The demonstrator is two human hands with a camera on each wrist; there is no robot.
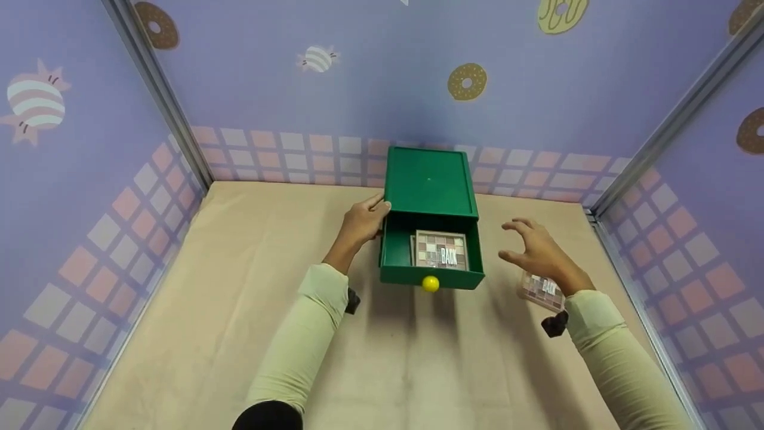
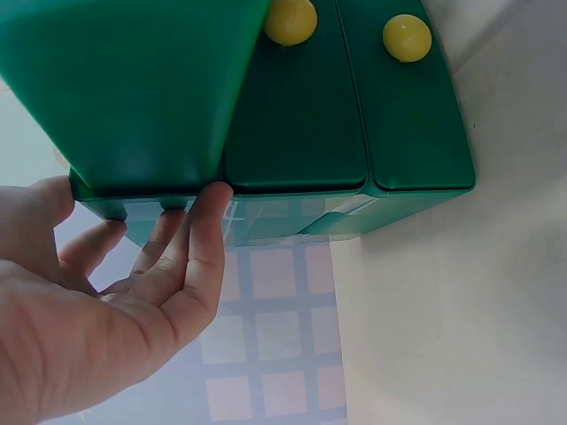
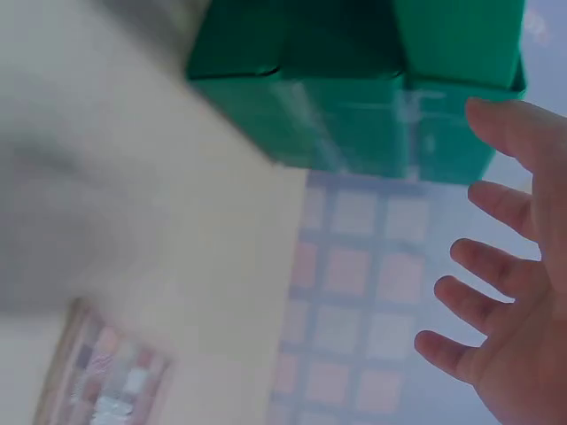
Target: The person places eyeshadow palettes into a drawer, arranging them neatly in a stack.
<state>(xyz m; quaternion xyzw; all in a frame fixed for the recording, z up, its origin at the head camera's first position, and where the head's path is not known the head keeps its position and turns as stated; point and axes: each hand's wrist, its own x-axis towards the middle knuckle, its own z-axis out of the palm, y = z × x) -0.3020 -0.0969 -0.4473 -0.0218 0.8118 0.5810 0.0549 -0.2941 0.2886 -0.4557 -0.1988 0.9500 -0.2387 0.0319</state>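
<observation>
A green drawer cabinet (image 1: 431, 179) has its top drawer (image 1: 394, 254) pulled out, with a yellow knob (image 1: 430, 283) on the front. Inside lie stacked eyeshadow palettes (image 1: 440, 251), the upper one lettered on its lid. My left hand (image 1: 364, 221) rests against the cabinet's left side, thumb at the top edge and fingertips (image 2: 211, 197) touching the side wall. To the right of the drawer, my right hand (image 1: 537, 251) hovers with fingers spread, holding nothing. Below it another eyeshadow palette (image 1: 543, 291) lies on the table, partly covered by the hand and wrist.
Two lower drawers (image 2: 297, 115) of the cabinet are closed, each with a yellow knob (image 2: 407, 38). The cabinet stands near the back wall (image 1: 382, 89). Patterned side walls flank the cloth-covered table (image 1: 256, 269).
</observation>
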